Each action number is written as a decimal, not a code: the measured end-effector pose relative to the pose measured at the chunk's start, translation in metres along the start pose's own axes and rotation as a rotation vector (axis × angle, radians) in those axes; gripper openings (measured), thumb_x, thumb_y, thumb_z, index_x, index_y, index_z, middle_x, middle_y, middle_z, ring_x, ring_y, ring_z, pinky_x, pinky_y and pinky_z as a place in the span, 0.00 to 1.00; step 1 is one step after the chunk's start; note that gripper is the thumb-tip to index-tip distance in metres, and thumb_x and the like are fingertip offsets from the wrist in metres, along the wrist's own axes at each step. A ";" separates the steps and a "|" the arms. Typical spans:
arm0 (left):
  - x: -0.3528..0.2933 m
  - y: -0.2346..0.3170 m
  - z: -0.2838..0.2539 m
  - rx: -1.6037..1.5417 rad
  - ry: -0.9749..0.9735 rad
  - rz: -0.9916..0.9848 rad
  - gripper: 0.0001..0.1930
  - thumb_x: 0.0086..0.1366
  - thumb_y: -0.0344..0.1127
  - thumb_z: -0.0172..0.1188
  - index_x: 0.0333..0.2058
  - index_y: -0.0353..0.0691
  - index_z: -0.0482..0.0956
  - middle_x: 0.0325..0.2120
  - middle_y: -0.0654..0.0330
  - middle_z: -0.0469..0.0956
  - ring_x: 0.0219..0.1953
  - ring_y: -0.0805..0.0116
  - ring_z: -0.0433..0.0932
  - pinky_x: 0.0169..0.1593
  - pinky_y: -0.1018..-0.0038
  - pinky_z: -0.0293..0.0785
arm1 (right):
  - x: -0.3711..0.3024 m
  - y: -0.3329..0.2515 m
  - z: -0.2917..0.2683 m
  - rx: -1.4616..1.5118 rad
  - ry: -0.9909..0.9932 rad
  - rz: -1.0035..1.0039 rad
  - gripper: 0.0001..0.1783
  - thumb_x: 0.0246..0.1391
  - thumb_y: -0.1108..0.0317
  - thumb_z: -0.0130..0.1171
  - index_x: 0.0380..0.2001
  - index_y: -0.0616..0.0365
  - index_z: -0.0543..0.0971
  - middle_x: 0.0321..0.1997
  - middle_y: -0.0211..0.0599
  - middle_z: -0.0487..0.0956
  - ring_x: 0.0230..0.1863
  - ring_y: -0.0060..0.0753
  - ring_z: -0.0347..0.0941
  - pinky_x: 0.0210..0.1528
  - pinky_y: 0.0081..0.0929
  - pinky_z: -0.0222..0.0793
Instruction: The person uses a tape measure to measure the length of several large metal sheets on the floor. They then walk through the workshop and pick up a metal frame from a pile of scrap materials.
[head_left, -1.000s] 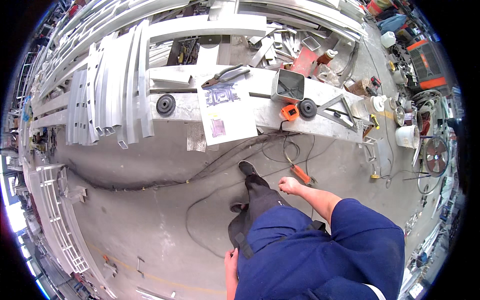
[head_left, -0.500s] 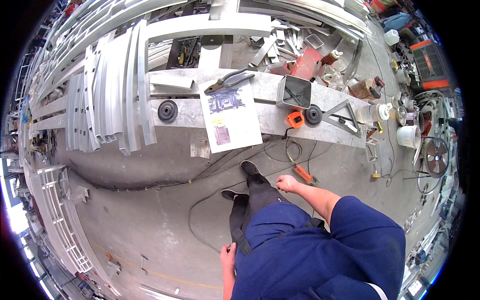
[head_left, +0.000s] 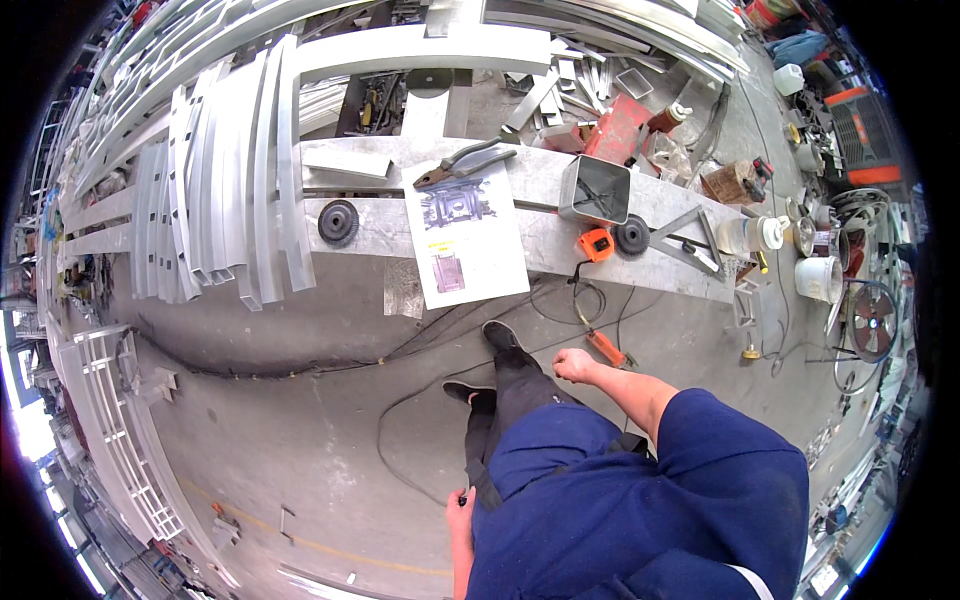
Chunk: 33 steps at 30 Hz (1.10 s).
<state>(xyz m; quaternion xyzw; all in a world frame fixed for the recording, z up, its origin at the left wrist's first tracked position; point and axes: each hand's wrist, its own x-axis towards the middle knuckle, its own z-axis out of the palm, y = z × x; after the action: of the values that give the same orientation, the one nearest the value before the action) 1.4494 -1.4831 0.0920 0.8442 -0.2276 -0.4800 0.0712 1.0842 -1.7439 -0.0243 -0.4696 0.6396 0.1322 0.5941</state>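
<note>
Head view | step: walking up to metal bench (head_left: 380, 235), frame centre | right hand (head_left: 572, 364) loosely curled, empty, near paper drawing (head_left: 470, 240) | left hand (head_left: 461, 505) grip unclear | next, likely: reach toward bench.

You've got bright, even daylight here — soft shadows only, with blown-out glare at the lower left rim. Heavy fisheye bend curves the metal rails (head_left: 230, 170) toward the black border — edges go smeary, centre stays sharp.
</note>
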 end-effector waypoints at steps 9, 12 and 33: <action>-0.001 -0.001 0.000 -0.041 -0.015 -0.001 0.24 0.54 0.50 0.69 0.42 0.36 0.78 0.32 0.55 0.79 0.34 0.67 0.75 0.43 0.71 0.72 | -0.003 -0.012 0.000 0.023 0.057 -0.016 0.16 0.40 0.63 0.49 0.30 0.52 0.83 0.25 0.46 0.81 0.32 0.44 0.79 0.39 0.38 0.74; -0.001 0.001 -0.002 -0.046 -0.034 0.014 0.25 0.54 0.50 0.69 0.42 0.36 0.78 0.32 0.55 0.79 0.34 0.67 0.76 0.43 0.71 0.73 | -0.003 -0.009 0.002 0.021 0.051 -0.012 0.16 0.39 0.63 0.49 0.30 0.52 0.83 0.25 0.46 0.81 0.32 0.45 0.79 0.40 0.38 0.74; 0.004 0.000 -0.002 -0.017 -0.057 -0.065 0.24 0.56 0.49 0.67 0.43 0.36 0.78 0.32 0.55 0.79 0.34 0.67 0.76 0.43 0.72 0.73 | 0.009 -0.021 0.004 0.024 0.036 -0.014 0.16 0.44 0.61 0.51 0.32 0.54 0.83 0.23 0.46 0.81 0.28 0.42 0.79 0.37 0.37 0.74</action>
<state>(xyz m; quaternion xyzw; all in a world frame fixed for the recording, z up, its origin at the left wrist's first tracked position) 1.4528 -1.4853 0.0905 0.8366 -0.1979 -0.5077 0.0561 1.1034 -1.7560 -0.0250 -0.4691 0.6486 0.1116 0.5889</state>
